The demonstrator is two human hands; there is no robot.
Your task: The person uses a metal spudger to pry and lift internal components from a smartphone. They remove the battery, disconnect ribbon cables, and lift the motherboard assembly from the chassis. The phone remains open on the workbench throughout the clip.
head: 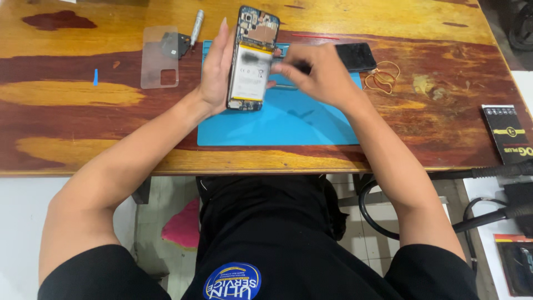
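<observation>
Blue mat [288, 125] lies under our work while our left hand [214, 72] props the opened phone [251, 58] upright by its edge — back exposed — so our right hand [316, 75], fingertips pinched at its battery side, can reach in, clear case [160, 55] set far left.

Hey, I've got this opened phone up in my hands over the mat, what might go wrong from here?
1. The phone stands tilted in the left hand, gripped only by its edge; it may slip onto the blue mat.
2. The right hand has its fingers at the exposed battery; pressing or prying there might damage it.
3. The small black part lies loose on the clear case, off the mat, and could get knocked away.
</observation>
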